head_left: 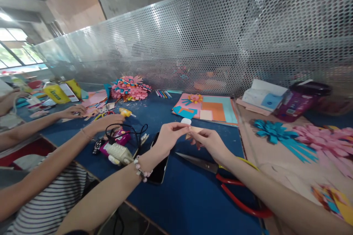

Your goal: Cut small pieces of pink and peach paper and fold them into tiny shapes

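Note:
My left hand [169, 136] and my right hand [208, 142] meet above the blue table [190, 198], both pinching a small tan strip of paper [195, 130] between thumb and fingers. A beaded bracelet [141, 170] circles my left wrist. Red-handled scissors [220, 176] lie on the table under my right forearm. A black phone [158, 167] lies under my left wrist. A small white piece [186, 121] sits just beyond my fingers.
A glue gun [118, 152] with black cord lies left of the phone. Coloured paper sheets [212, 110] and a pink paper flower pile [131, 88] sit farther back. Blue [273, 132] and pink paper flowers [325, 143] lie right. Another person's arms [55, 161] work at left. A perforated metal screen [220, 36] backs the table.

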`<state>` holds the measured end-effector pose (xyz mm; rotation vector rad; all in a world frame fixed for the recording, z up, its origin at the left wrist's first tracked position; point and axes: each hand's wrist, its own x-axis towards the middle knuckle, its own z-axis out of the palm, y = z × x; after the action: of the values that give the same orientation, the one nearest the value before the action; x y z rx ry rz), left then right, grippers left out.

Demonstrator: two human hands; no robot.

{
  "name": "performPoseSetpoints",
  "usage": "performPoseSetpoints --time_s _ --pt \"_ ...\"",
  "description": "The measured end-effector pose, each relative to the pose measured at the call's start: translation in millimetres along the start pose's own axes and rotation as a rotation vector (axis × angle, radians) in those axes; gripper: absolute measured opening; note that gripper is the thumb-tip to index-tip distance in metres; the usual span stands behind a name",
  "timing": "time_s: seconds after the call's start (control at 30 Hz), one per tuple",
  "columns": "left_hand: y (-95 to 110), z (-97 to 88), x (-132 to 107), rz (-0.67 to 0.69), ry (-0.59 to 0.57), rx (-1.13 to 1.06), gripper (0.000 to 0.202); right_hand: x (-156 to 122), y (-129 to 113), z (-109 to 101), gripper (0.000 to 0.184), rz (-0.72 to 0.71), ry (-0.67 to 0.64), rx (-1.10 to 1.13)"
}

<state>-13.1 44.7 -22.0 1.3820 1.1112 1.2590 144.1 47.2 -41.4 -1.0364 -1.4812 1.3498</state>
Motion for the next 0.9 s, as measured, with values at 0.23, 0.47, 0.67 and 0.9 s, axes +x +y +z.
performPoseSetpoints --time_s 0.23,0.47,0.67,0.9 --pt "5.1 -0.3 -2.3 -0.014 -0.008 -0.016 0.027 -0.5 -1.9 -1.0 0.036 -0.026 -0.032 -0.056" --pt "4.5 -0.4 -3.4 -0.018 -0.009 -0.021 0.027 -3.0 -7.1 1.6 0.036 -0.05 -0.062 -0.075" --pt "3.9 0.3 -2.8 -0.009 -0.03 -0.05 0.024 -3.0 -9.2 1.0 0.04 -0.049 -0.064 -0.113" --pt "5.5 2.1 -3.6 -0.003 -0.035 -0.059 0.024 -1.4 -4.8 -1.6 0.039 -0.07 -0.063 -0.103"
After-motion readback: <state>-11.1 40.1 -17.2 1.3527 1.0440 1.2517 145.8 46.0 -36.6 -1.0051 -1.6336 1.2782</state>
